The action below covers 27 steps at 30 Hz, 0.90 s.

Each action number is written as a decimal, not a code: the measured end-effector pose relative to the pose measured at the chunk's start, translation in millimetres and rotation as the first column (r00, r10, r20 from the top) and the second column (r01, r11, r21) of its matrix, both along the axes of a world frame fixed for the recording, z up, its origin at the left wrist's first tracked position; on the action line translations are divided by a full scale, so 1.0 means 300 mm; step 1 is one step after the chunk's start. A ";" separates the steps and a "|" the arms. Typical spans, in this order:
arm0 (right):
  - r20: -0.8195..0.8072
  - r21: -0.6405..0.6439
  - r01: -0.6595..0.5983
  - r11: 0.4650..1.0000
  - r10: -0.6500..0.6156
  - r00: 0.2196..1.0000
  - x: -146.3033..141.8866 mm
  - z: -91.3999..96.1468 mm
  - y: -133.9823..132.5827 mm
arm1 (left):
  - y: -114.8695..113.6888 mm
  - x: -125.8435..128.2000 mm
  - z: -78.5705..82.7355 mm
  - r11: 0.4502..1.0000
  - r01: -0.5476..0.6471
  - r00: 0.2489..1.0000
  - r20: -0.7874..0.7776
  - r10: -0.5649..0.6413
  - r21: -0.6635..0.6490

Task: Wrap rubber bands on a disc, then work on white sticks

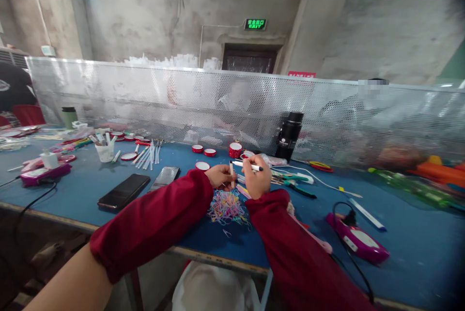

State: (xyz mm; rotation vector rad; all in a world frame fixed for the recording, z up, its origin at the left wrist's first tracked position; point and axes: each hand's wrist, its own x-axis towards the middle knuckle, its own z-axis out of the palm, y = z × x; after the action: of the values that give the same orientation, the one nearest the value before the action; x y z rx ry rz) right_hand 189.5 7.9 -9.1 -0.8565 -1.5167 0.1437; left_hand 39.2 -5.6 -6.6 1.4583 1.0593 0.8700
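Right hand: ours [257, 181], fingers curled, pinching a white pen [247, 165] that lies level with its dark tip to the left.
Left hand: ours [219, 176], closed in a pinch on a pale stick [232, 174] held upright, just beside the pen tip.
Sleeves: we wear dark red ones on both arms.
Bands: a heap of coloured loops [227, 206] lies on the table right under our hands.
Nearby: green pliers [295, 182] to the right, a black phone [123, 191] to the left, red-rimmed caps [198, 148] behind.
Flask: black [288, 135], upright by the screen; we cannot read its small white mark.
Writing: a green sign [255, 24] over the doorway reads "EXIT" below characters too small for us to make out; the red plate [301, 74] is unreadable.
Surface: a blue table [417, 248], with a purple device [358, 242] and its black cord at right.
Screen: perforated metal [145, 98] runs along the far edge, with people blurred behind it.
Room: bare grey concrete walls [145, 10].
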 end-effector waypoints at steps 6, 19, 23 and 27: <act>-0.012 -0.002 0.000 1.000 0.000 1.000 -0.001 -0.001 0.002 | -0.012 0.004 0.008 1.000 0.006 1.000 0.014 -0.006 -0.004; -0.014 -0.008 0.004 1.000 -0.005 1.000 -0.005 0.002 -0.004 | -0.001 0.000 0.001 1.000 0.013 1.000 0.014 -0.013 -0.005; -0.006 -0.004 0.017 1.000 -0.017 1.000 -0.002 0.000 0.002 | 0.001 0.000 0.001 1.000 0.016 1.000 0.005 -0.016 -0.004; -0.003 0.000 0.015 1.000 -0.015 1.000 0.001 -0.002 0.005 | -0.005 0.002 0.006 1.000 0.018 1.000 -0.010 -0.018 -0.007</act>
State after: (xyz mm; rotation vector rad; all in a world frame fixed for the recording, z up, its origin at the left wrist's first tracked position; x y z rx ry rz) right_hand 189.7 9.4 -9.6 -0.8673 -1.5069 0.1335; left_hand 39.9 -7.1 -4.7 1.4659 1.0548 0.8463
